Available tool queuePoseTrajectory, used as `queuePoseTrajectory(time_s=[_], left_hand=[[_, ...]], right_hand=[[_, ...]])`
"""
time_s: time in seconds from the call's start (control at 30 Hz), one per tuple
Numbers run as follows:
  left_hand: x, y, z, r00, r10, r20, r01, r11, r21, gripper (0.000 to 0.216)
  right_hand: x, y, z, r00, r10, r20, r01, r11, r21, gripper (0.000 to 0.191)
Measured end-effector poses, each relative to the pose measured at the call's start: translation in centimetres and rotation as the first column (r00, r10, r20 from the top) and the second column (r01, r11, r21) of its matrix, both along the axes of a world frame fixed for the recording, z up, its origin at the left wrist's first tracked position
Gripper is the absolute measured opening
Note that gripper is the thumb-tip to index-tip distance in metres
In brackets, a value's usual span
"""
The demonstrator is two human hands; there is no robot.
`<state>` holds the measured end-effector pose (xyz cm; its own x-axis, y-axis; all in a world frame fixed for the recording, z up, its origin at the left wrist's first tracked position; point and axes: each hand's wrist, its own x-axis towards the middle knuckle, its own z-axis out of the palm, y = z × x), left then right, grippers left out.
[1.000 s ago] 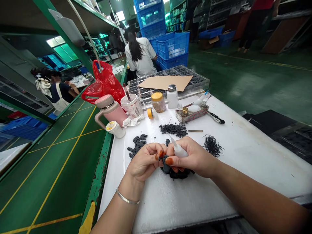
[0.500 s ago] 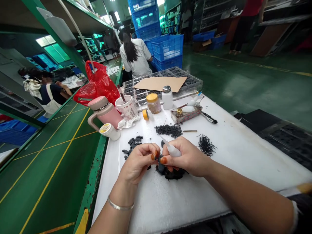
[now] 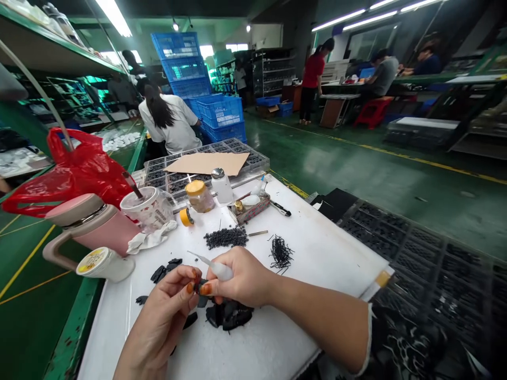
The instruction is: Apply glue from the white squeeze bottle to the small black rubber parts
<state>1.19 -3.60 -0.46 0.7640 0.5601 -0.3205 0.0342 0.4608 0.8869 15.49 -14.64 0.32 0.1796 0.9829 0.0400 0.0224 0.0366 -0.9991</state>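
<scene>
Fingers of the left hand are pinching a small black piece just above the white table. The right hand is curling around a white squeeze bottle, and its thumb is reaching the same piece. The bottle's long thin tip is pointing up and to the left. Both hands are almost touching, so they are hiding much of the piece.

Some bigger black parts are lying in a heap under the right hand. More black parts are lying behind the left hand. Past the hands, a pile of tiny black rings is sitting beside a thin metal rod. Thin black sticks are lying in a messy bunch to the right.

On the left, a big pink mug is standing near a white tub, which is tilting in this view. A crumpled tissue is resting close by. Farther back, a yellow tape roll, a jar with a yellow lid and a white bottle with a silver top are standing near each other. Behind them, a flat piece of cardboard is lying on a clear tray full of black bits.
</scene>
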Motion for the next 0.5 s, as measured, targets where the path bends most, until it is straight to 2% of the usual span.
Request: queuePoseTrajectory(time_s=[0.23, 0.4, 0.5], left_hand=[[0.02, 0.0, -0.32, 0.998, -0.014, 0.058, 0.015, 1.0, -0.024, 0.033], [-0.08, 0.11, -0.47, 0.993, -0.08, 0.092, 0.08, 0.997, 0.011, 0.024], [-0.13, 0.08, -0.19, 0.995, -0.04, 0.094, 0.032, 0.996, 0.085, 0.027]], right_hand=[[0.11, 0.38, -0.54, 0.999, -0.035, -0.029, 0.036, 0.998, 0.053, 0.03], [0.03, 0.48, -0.57, 1.0, -0.012, 0.011, 0.011, 0.999, 0.038, 0.031], [0.53, 0.47, -0.22, 0.998, -0.027, 0.052, 0.027, 1.0, -0.007, 0.029]])
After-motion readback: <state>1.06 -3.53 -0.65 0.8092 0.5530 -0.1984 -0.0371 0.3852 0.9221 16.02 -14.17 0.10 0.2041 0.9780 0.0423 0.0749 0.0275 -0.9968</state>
